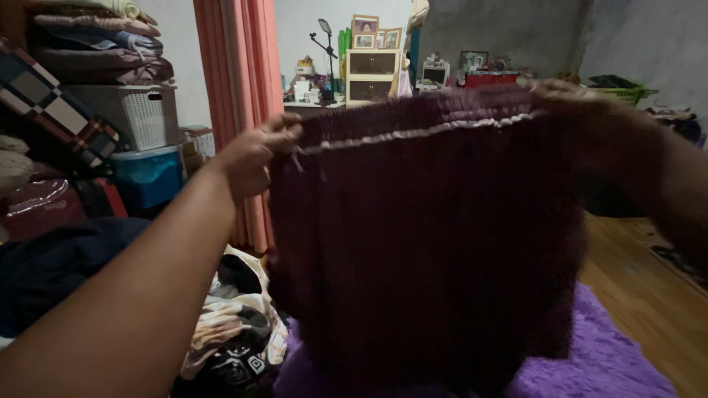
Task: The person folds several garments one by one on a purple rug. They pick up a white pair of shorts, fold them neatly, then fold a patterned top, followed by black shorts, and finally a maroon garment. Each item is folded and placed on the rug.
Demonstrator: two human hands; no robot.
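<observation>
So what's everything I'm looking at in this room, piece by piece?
Pleated garment: one, dark maroon, held up by its top edge in mid-view.
Rug: one, purple and shaggy, on the floor below.
Curtain: one, salmon-orange, hanging behind the left hand.
Clothes pile: one heap, mixed patterns, lower left.
Basket: one, white, on the left stack.
Storage box: one, blue, under the basket.
Folded blankets: several, muted colours, top left.
Small drawers: one unit, cream, far back.
Left hand: gripping the garment's top left corner.
Right hand: gripping the top right corner.

hidden: rug (612,361) centre behind maroon cloth (424,243) | cut off: clothes pile (232,332) at bottom edge | blurred: right hand (571,99)
</observation>
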